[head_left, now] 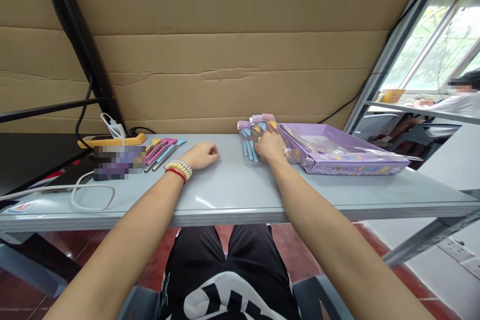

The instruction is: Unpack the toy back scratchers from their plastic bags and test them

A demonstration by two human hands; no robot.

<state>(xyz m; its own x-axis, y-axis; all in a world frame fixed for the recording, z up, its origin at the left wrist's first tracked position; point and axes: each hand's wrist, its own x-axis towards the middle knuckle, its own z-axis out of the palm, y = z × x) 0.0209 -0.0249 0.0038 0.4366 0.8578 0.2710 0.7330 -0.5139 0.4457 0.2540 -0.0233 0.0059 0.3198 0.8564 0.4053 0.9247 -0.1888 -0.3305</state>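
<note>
My left hand [203,155] rests on the grey table with its fingers curled in and nothing visible in them. To its left lies a row of slim pens [165,153] with yellow, pink and blue shaped tops. My right hand [270,146] is closed at a group of clear plastic packets [248,146], which hold similar pens with blue and yellow tops. Its fingertips are partly hidden behind the hand. Touching or just beside the packets stands a shallow purple box [352,166], open on top, with clear plastic wrap inside.
A yellow power strip [112,141] with a white plug sits at the back left. In front of it lie a blurred purple object and a white cable [93,208]. Cardboard [240,52] walls the back. Another person [459,100] sits beyond the right metal post.
</note>
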